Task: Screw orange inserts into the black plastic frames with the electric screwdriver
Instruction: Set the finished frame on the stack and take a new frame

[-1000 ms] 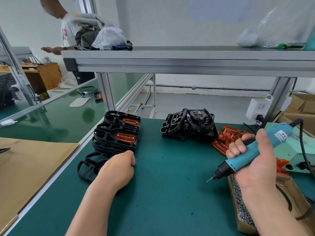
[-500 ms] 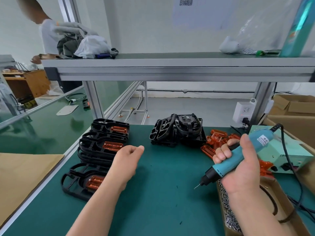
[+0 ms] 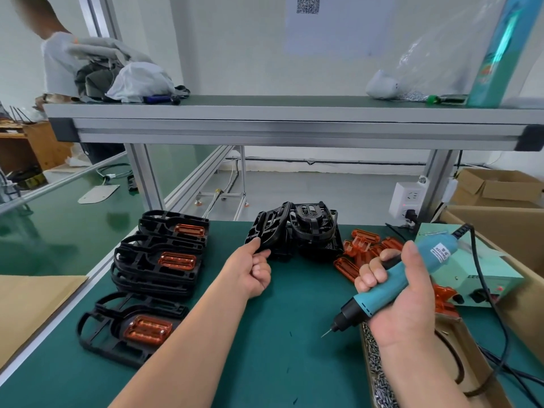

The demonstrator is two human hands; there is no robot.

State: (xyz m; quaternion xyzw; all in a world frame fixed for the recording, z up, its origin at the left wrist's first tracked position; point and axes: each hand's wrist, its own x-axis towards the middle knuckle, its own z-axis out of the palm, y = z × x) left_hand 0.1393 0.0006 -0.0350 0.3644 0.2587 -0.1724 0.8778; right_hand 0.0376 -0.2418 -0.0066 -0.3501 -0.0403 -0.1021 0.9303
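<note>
Done, apparently: finished frames [image 3: 159, 260] with inserts seated, stacked left of centre and lower left | Left: bare frames [image 3: 312, 231] piled centre, loose orange inserts [image 3: 362, 245] just right | left hand [image 3: 250, 269] pinches the nearest bare frame's edge | right hand [image 3: 403, 293] grips electric screwdriver [image 3: 391, 284], lower right, bit touching nothing

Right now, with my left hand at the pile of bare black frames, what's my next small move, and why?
Probably draw that frame out and lay it flat on the bare mat. Your left hand pinches its near edge, it carries no insert, loose orange inserts lie right of the pile, and your right hand holds the screwdriver.
</note>
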